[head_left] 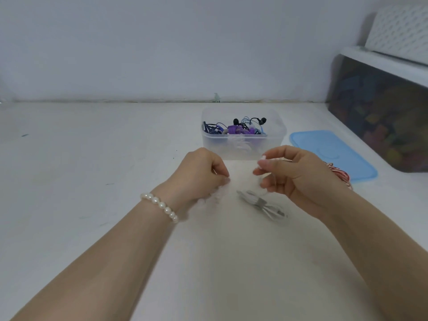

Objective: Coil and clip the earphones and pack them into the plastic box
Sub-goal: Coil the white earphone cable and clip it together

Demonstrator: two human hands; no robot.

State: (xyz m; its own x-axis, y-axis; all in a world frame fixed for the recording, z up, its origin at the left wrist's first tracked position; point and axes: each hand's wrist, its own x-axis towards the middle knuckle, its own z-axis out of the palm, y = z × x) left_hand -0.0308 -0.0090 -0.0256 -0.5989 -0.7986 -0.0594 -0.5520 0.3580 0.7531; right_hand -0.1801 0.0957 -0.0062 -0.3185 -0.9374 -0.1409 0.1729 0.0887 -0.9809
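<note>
My left hand (203, 174) and right hand (289, 174) pinch, I think, a thin white earphone cable (217, 193). The clear plastic box (243, 147) sits just beyond, open.

Both forearms reach in from 7 and 5 o'clock, hands level near centre – the left hand (199, 174) with fingers curled under, knuckles up; the right hand (294, 174) at its 3 o'clock – fingertips (262, 163) pinched together, pointing left

Both hands (199, 174) (291, 174) before open plastic box (275, 135)
</note>
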